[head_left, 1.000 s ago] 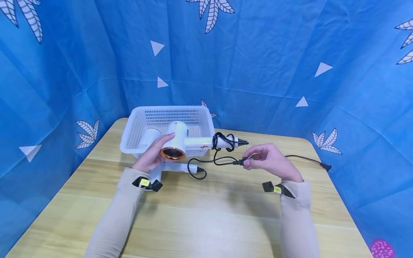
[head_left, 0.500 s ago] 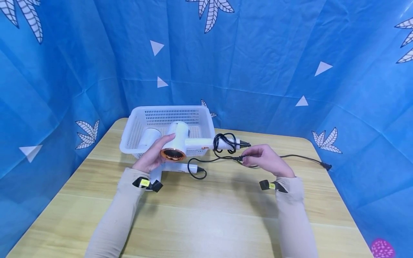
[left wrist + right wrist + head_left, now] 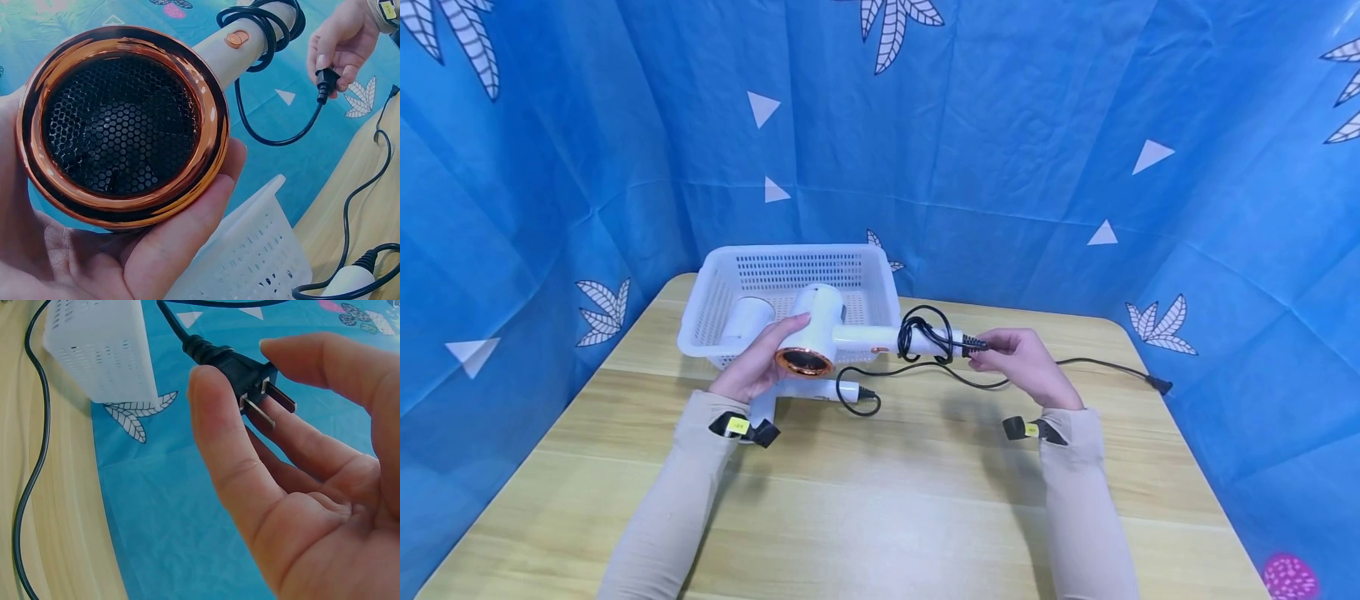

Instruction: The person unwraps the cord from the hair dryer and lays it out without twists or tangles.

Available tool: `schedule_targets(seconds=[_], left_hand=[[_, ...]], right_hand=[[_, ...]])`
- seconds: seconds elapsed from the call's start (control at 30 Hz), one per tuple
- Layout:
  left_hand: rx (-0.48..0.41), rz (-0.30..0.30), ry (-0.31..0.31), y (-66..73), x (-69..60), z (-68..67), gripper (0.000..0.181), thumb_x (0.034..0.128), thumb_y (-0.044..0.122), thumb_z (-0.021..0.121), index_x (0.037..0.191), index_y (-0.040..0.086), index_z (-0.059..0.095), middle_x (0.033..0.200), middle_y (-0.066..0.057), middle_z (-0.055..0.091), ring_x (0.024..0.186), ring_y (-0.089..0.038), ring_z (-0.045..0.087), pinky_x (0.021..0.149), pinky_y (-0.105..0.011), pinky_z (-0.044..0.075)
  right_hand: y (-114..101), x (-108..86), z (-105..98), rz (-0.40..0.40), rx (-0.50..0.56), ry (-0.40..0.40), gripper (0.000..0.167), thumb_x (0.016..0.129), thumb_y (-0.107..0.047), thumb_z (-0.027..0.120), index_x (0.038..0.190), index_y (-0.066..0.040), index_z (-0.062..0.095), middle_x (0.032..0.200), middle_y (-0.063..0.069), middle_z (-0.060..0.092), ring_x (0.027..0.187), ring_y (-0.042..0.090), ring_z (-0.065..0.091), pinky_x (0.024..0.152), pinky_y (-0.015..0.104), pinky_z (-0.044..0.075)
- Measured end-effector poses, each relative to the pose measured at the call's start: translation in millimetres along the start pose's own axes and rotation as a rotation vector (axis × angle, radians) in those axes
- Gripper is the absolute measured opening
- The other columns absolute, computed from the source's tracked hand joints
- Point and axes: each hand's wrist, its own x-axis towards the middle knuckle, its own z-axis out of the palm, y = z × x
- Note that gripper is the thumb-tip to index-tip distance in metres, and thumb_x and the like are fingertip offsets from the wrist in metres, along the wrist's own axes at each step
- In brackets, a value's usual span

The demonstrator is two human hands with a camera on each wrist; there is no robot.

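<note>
My left hand [image 3: 751, 367] grips a white hair dryer [image 3: 817, 312] by its barrel, with the copper-rimmed mesh end [image 3: 125, 125] facing the left wrist camera. Its handle points right, and black cord [image 3: 275, 37] is looped around it. Between the thumb and fingers of my right hand [image 3: 1024, 365] is the cord's black two-pin plug [image 3: 240, 375], pins towards the palm in the right wrist view. In the head view the plug end lies close to the handle's tip. Below the held dryer, a second white hair dryer [image 3: 816, 389] lies on the table, partly hidden by my left hand.
Behind the held dryer stands a white perforated basket [image 3: 883, 279] with a white cylindrical thing [image 3: 748, 318] in it. The second dryer's cord [image 3: 917, 367] runs right across the wooden table [image 3: 887, 500] to a plug [image 3: 1159, 385]. A blue curtain [image 3: 1000, 125] hangs behind.
My right hand has moved slightly left and up, bringing the plug to the handle's end; the cord loops have shifted. The held dryer has moved a little right and down.
</note>
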Motion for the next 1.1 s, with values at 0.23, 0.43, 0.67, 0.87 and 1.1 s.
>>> schedule_targets(seconds=[0.23,0.43,0.67,0.87,1.1], left_hand=[[-0.001,-0.015,0.016,-0.1,-0.4,0.4,0.051,0.1039,0.047,0.054,0.144,0.018,0.044,0.117,0.002,0.069,0.104,-0.012,0.070,0.087,-0.028,0.061],[0.008,-0.007,-0.017,-0.9,0.0,-0.3,0.051,0.1043,0.046,0.053,0.142,0.013,0.045,0.111,0.003,0.071,0.099,-0.011,0.073,0.085,-0.025,0.062],[0.020,-0.011,-0.015,-1.1,-0.7,-0.1,0.054,0.1041,0.047,0.053,0.145,0.012,0.043,0.113,0.002,0.071,0.100,-0.013,0.072,0.086,-0.028,0.062],[0.020,-0.018,-0.022,-1.2,-0.5,1.3,0.051,0.1050,0.046,0.051,0.142,0.013,0.044,0.110,0.003,0.071,0.098,-0.012,0.074,0.084,-0.027,0.063],[0.021,-0.021,-0.027,-2.0,0.4,1.0,0.047,0.1059,0.045,0.049,0.139,0.013,0.045,0.111,0.003,0.071,0.097,-0.011,0.073,0.083,-0.025,0.062]], right_hand=[[-0.4,0.8,-0.6,-0.015,0.021,0.053,0.033,0.099,-0.008,0.064,0.127,0.008,0.065,0.122,0.025,0.073,0.092,0.006,0.076,0.090,0.023,0.061],[-1.5,0.4,-1.6,-0.051,0.008,0.163,0.037,0.100,-0.025,0.070,0.126,0.001,0.069,0.114,0.005,0.077,0.093,0.003,0.074,0.088,0.024,0.060],[-7.7,-1.2,-1.1,-0.128,0.182,0.243,0.040,0.099,-0.022,0.071,0.124,0.009,0.065,0.095,-0.013,0.077,0.089,0.007,0.078,0.088,0.019,0.060],[-13.0,-4.9,-0.8,-0.211,0.263,0.320,0.035,0.098,-0.021,0.073,0.119,0.007,0.068,0.095,-0.006,0.080,0.085,0.006,0.078,0.087,0.020,0.061],[-20.1,-8.5,2.1,-0.293,0.388,0.382,0.025,0.096,-0.015,0.074,0.114,0.004,0.071,0.095,0.000,0.080,0.085,0.010,0.078,0.086,0.025,0.062]])
